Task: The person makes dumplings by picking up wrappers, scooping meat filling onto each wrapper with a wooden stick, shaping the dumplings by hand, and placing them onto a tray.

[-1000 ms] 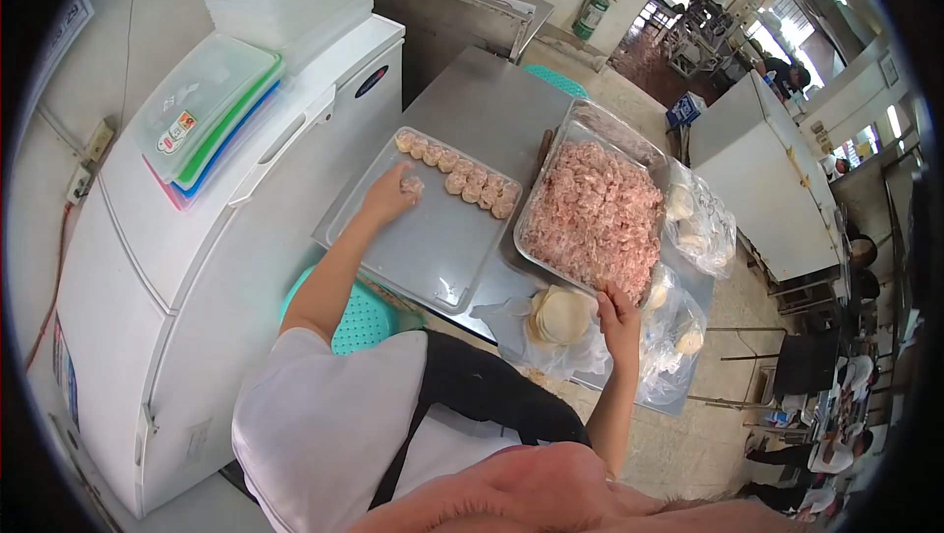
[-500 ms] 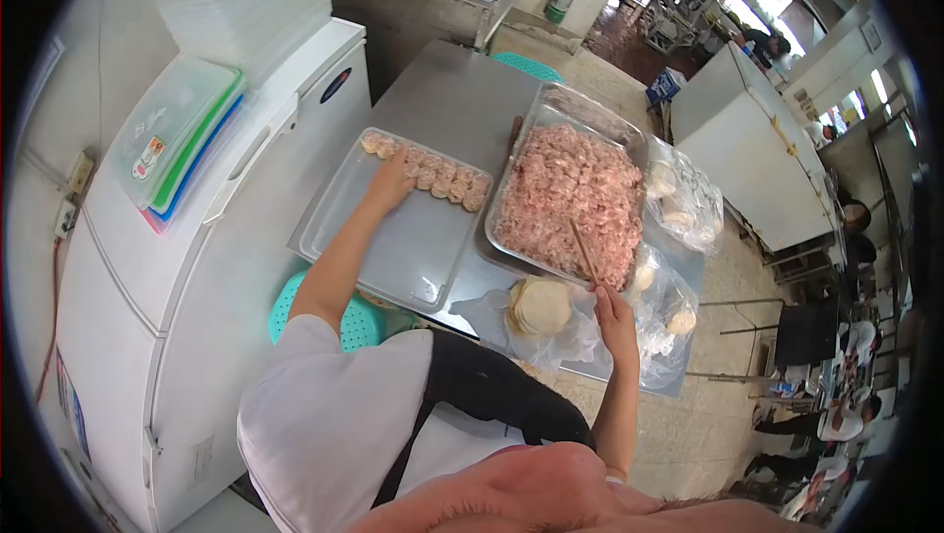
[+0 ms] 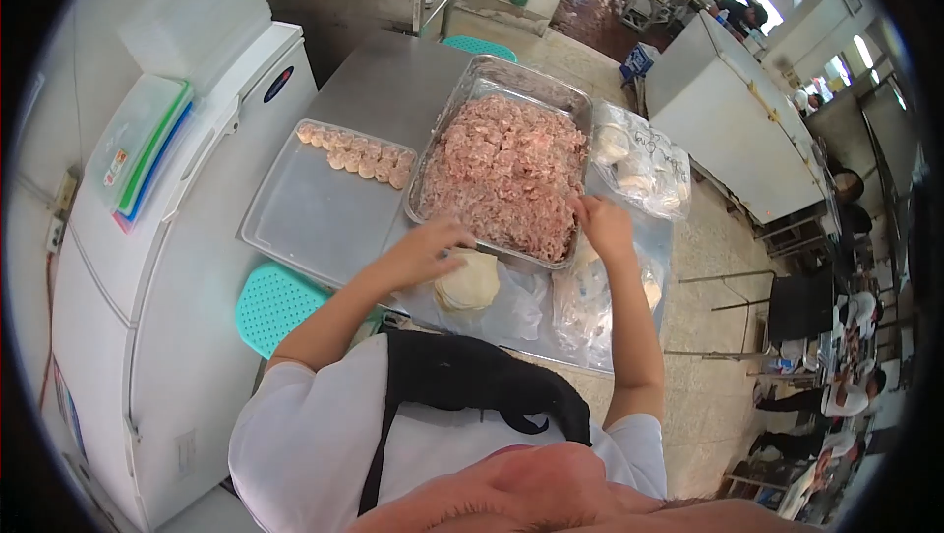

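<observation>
A stack of round, pale dough wrappers (image 3: 467, 282) lies on clear plastic at the table's near edge. My left hand (image 3: 430, 250) is over its left side, fingers apart and holding nothing I can see. Pinched closed, my right hand (image 3: 605, 225) is at the right rim of a deep metal pan (image 3: 423, 189) heaped with ground meat (image 3: 506, 164). The thin stick it held half a second ago is barely visible now, hidden by the fingers and meat. On the left, a shallow tray (image 3: 305, 223) carries rows of filled dumplings (image 3: 359, 153) along its far side.
Plastic bags of dough rounds (image 3: 644, 164) sit right of the pan, with another bag (image 3: 590, 307) nearer me. A white freezer (image 3: 211, 238) stands close on the left. Turquoise stools (image 3: 275, 307) are beside the table. Other people are at the far right.
My left hand has left the dumpling row and come to the wrapper stack. The right hand has moved up along the pan's side. The view has shifted, moving the scene left.
</observation>
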Tool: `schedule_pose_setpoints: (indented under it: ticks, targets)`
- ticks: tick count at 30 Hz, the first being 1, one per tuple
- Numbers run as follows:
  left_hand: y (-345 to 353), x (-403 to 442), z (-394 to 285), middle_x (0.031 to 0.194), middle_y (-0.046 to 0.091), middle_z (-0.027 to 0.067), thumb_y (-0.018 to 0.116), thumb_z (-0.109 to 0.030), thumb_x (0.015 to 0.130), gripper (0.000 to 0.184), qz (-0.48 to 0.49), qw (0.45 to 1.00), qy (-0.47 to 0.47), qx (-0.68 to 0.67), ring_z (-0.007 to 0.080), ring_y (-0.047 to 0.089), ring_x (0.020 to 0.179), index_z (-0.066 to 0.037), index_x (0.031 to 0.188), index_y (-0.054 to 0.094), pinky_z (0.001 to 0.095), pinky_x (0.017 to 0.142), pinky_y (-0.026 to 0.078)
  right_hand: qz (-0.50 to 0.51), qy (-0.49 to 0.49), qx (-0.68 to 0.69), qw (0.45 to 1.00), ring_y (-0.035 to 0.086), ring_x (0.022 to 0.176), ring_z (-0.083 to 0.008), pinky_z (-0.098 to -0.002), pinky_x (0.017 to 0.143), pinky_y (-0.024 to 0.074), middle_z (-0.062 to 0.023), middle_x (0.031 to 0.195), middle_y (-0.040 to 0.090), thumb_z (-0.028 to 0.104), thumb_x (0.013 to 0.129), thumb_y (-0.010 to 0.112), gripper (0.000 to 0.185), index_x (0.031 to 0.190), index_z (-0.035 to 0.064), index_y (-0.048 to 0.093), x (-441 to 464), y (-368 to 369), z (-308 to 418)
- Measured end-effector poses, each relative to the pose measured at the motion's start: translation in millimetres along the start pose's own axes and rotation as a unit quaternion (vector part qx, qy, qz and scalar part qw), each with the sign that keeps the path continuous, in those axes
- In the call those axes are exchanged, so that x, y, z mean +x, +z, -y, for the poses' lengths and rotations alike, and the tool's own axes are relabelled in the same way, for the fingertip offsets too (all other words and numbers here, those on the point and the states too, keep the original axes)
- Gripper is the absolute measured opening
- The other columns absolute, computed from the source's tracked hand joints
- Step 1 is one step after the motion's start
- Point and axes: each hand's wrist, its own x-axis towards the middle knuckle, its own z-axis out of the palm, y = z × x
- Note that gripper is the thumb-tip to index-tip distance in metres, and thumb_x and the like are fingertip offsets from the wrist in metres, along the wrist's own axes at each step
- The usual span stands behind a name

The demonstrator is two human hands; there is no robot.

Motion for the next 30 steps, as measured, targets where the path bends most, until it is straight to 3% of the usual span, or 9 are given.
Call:
schedule_pose_setpoints:
  ticks: [3,7,11,15,19,22,24,28,30]
  targets:
    - [33.5,4.4,-16.7,0.102,0.056,0.0112,0.075,-0.018,0.076,0.033,0.066,0.997,-0.01,0.047,0.0304,0.054,0.105,-0.008,0.106,0.063,0.0411,0.094,0.044,0.005,-0.054,-0.009,0.998,0.064,0.071,-0.035,-0.0462,0.061,0.0506,-0.0139,0.079,0.066,0.036,0.095,0.056,0.032,0.083,0.0086,0.067,6.4,31.8,3.3]
    - [46.7,-0.1,-21.6,0.1,0.055,0.01,0.075,-0.02,0.075,0.033,0.054,0.989,-0.012,0.139,0.0308,0.054,0.104,-0.008,0.103,0.064,0.041,0.094,0.043,0.039,-0.096,0.018,0.994,0.065,0.07,-0.0331,-0.0445,0.06,0.0509,-0.0119,0.075,0.065,0.034,0.095,0.055,0.031,0.079,0.0085,0.063,-5.0,28.6,2.6]
    - [45.7,-5.3,3.4,0.108,0.058,0.0116,0.066,-0.027,0.087,0.032,0.065,0.996,-0.055,0.039,0.0302,0.053,0.109,-0.009,0.113,0.064,0.0394,0.097,0.042,0.005,-0.148,0.057,0.987,0.064,0.066,-0.033,-0.0438,0.058,0.0521,-0.0118,0.071,0.063,0.036,0.096,0.054,0.033,0.081,0.0093,0.065,-19.0,36.3,-1.9]
    - [48.4,-13.0,10.6,0.124,0.06,0.0117,0.05,-0.031,0.1,0.036,0.026,0.995,-0.09,-0.029,0.0273,0.054,0.115,-0.006,0.123,0.062,0.0376,0.1,0.041,0.06,-0.146,0.064,0.985,0.066,0.069,-0.0327,-0.0438,0.06,0.0524,-0.0123,0.073,0.065,0.037,0.096,0.052,0.034,0.081,0.0094,0.066,-37.1,49.0,17.4]
    - [44.4,-13.0,10.2,0.127,0.061,0.0101,0.047,-0.028,0.101,0.036,-0.031,0.961,-0.183,-0.202,0.0243,0.059,0.11,-0.003,0.124,0.061,0.0366,0.097,0.045,0.125,-0.097,0.117,0.981,0.066,0.075,-0.0349,-0.0456,0.065,0.0523,-0.0146,0.075,0.067,0.038,0.097,0.051,0.038,0.081,0.0069,0.067,-44.1,45.7,29.2]
    - [42.9,-6.0,24.1,0.123,0.062,0.0119,0.046,-0.028,0.102,0.037,-0.105,0.909,-0.297,-0.272,0.0235,0.063,0.104,-0.001,0.124,0.059,0.0364,0.094,0.049,0.183,-0.054,0.22,0.957,0.067,0.074,-0.034,-0.0458,0.065,0.0508,-0.0162,0.074,0.067,0.038,0.097,0.051,0.04,0.085,0.0052,0.07,-36.9,45.5,23.3]
    - [41.8,6.2,28.0,0.118,0.063,0.0143,0.05,-0.026,0.101,0.034,-0.248,0.666,-0.273,-0.648,0.0257,0.065,0.101,0.001,0.121,0.057,0.0396,0.095,0.051,0.176,-0.009,0.303,0.937,0.064,0.067,-0.027,-0.0406,0.061,0.0482,-0.0117,0.069,0.064,0.037,0.099,0.051,0.041,0.084,0.0041,0.069,-35.7,52.7,23.4]
    - [34.3,38.8,12.1,0.113,0.064,0.0112,0.056,-0.02,0.098,0.032,-0.3,0.749,-0.247,-0.536,0.0251,0.064,0.104,0.0,0.123,0.053,0.0434,0.094,0.052,0.154,0.119,0.478,0.856,0.05,0.055,-0.0087,-0.0277,0.051,0.0399,0.0005,0.06,0.053,0.035,0.1,0.053,0.038,0.089,0.003,0.07,-22.4,46.9,32.2]
    - [30.7,58.6,15.3,0.118,0.062,0.0112,0.056,-0.014,0.097,0.03,-0.328,0.656,-0.216,-0.644,0.0258,0.062,0.11,0.0,0.124,0.052,0.044,0.096,0.051,0.139,0.15,0.533,0.821,0.047,0.054,-0.0071,-0.0253,0.05,0.0376,0.0021,0.06,0.051,0.035,0.101,0.053,0.036,0.095,0.0026,0.07,-13.0,30.9,48.4]
